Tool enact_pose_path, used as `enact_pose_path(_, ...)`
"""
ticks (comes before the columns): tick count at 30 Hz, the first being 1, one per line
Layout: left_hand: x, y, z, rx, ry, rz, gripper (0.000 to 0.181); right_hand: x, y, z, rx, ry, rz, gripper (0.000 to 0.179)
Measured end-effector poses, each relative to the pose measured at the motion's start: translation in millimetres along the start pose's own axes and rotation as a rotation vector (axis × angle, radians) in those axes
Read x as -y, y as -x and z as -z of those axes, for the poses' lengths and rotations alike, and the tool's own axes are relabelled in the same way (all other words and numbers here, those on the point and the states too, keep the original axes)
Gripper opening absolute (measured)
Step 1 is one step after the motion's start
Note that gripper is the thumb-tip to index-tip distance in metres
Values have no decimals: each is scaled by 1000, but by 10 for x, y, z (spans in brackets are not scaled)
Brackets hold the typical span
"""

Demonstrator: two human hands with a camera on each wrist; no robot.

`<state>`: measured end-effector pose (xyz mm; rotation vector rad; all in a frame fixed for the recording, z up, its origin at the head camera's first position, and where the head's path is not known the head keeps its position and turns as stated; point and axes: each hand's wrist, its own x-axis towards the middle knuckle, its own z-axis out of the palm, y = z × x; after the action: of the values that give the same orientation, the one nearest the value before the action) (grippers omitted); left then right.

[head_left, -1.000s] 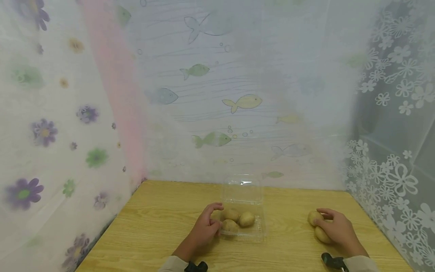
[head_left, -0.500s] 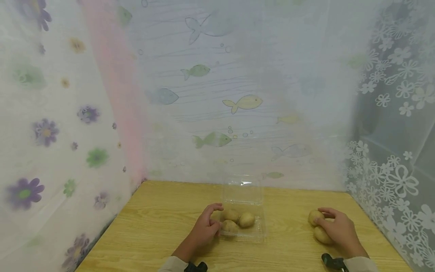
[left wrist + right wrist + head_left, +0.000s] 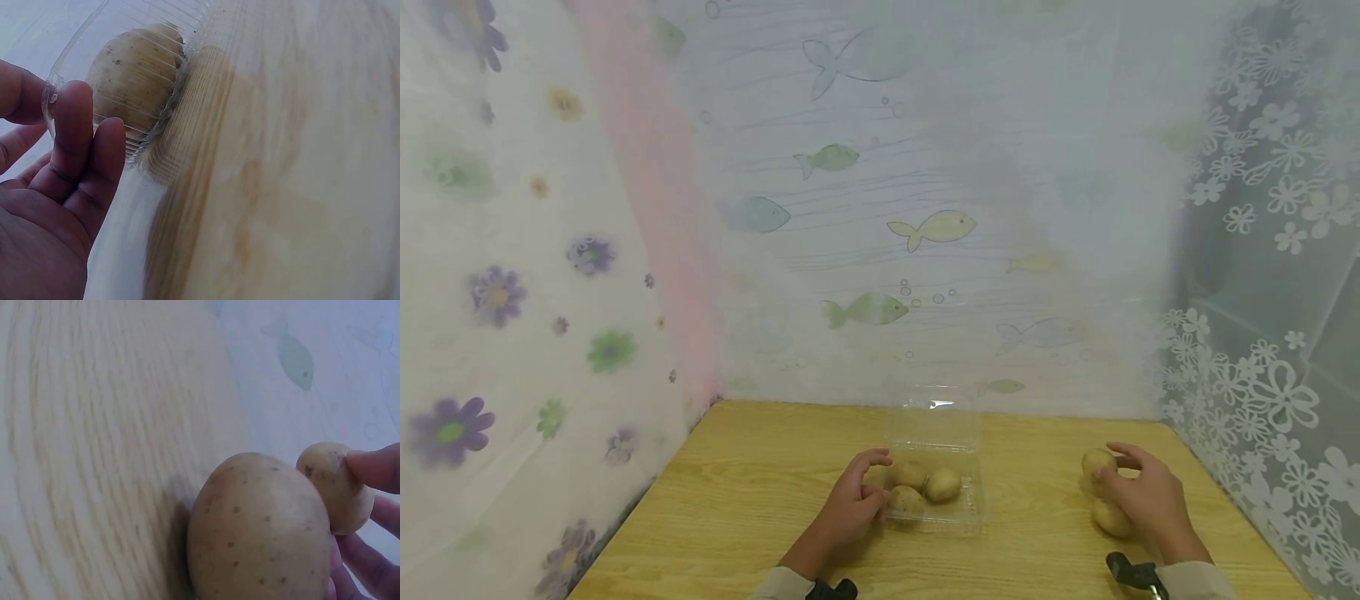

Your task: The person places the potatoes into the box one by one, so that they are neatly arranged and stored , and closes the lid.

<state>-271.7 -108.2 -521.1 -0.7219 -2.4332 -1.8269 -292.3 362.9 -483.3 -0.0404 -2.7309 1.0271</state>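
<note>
My left hand (image 3: 848, 504) pinches the left rim of a clear plastic clamshell container (image 3: 51, 94), its thumb and fingers on either side of the edge. Three potatoes (image 3: 944, 484) lie inside, and the container's lid (image 3: 934, 421) stands raised at the back. On the right, my right hand (image 3: 1152, 498) holds a small potato (image 3: 334, 481) between thumb and fingers. A larger potato (image 3: 259, 531) rests on the table just in front of it, partly covered by the hand in the head view.
The wood-grain table (image 3: 760, 467) carries everything. A fish-print sheet (image 3: 850, 250) hangs along its back edge, with flowered sheets (image 3: 497, 333) at the left and right sides. Each wrist wears a dark camera mount (image 3: 1131, 573).
My right hand has raised the small potato slightly up and away from the larger one, opening a gap between them. The left hand keeps its hold on the container.
</note>
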Motion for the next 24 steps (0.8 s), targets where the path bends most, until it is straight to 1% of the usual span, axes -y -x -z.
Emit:
enact_pose_path(5,-1,-2,-3,-2,-1,-10,44,41,6,20,-9,23,13,69)
enact_pose_path(7,-5,0,-4,-2,0,-9,44,57,7,28,2,22,17,70)
enact_pose_path(14,-26,19,-10,-7,21,35,44,130,20,40,6,13,46,69)
enact_pose_path(24,-21,17,-9,-12,15,26,44,262,59,53,12,-23,73,62)
